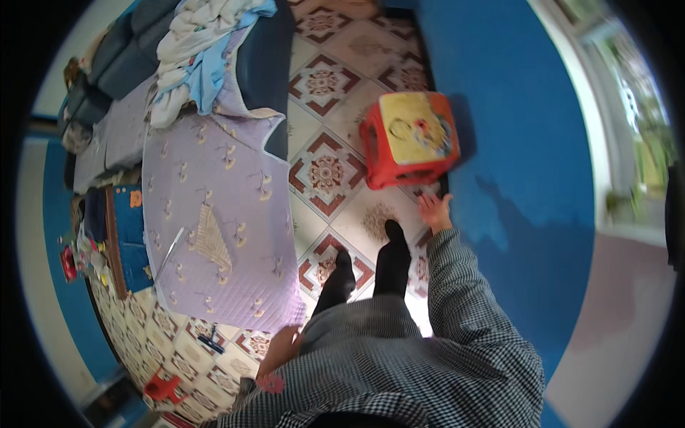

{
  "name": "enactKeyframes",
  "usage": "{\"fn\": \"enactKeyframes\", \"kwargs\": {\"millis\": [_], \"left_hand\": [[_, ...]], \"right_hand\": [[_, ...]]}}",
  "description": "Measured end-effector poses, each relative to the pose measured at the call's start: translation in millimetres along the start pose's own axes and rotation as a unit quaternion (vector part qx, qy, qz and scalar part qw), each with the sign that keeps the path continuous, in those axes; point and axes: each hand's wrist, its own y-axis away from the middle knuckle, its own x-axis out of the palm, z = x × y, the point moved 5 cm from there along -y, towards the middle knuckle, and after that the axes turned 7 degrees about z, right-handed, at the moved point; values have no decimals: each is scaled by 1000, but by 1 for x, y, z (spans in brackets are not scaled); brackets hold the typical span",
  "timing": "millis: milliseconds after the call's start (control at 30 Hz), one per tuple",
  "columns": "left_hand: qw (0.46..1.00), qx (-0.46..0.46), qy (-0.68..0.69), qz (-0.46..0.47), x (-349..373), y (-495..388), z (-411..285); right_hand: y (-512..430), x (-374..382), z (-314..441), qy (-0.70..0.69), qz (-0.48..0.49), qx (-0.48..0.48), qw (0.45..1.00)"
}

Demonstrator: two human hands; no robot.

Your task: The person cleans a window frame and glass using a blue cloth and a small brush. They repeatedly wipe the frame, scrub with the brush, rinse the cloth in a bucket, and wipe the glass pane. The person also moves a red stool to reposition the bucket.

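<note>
My right hand (434, 211) reaches forward with its fingers spread and nothing in it. Just beyond the fingertips stands a red plastic stool (377, 166) with a yellow, picture-printed top, close to the blue wall. My left hand (281, 350) hangs low beside my body, near the front corner of a lilac quilted cover (257, 214). Its fingers are partly hidden, and whether they touch the cover cannot be made out. On the cover lie a striped cloth (211, 238) and a thin, light-coloured stick (172, 249).
A heap of white and light-blue bedding (198, 59) lies at the cover's far end, beside a dark sofa (128, 59). The blue wall (524, 134) runs along my right over a patterned tile floor (326, 168). A red plastic object (162, 386) stands on the floor behind left.
</note>
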Motion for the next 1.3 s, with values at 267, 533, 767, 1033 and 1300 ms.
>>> {"fn": "enactKeyframes", "kwargs": {"millis": [267, 533, 767, 1033, 1300], "left_hand": [[941, -267, 206, 13, 140, -84, -22], [874, -198, 439, -68, 199, -14, -99], [814, -230, 528, -82, 247, 117, -104], [746, -138, 595, -265, 448, 331, 33], [553, -206, 664, -460, 612, 646, 248]], "right_hand": [[-313, -48, 3, -171, -89, -36, 981], [-257, 28, -23, 96, -3, 86, 992], [-52, 145, -88, 367, 131, 174, 904], [379, 138, -338, 528, 292, 260, 754], [782, 26, -587, 608, 376, 326, 619]]}}
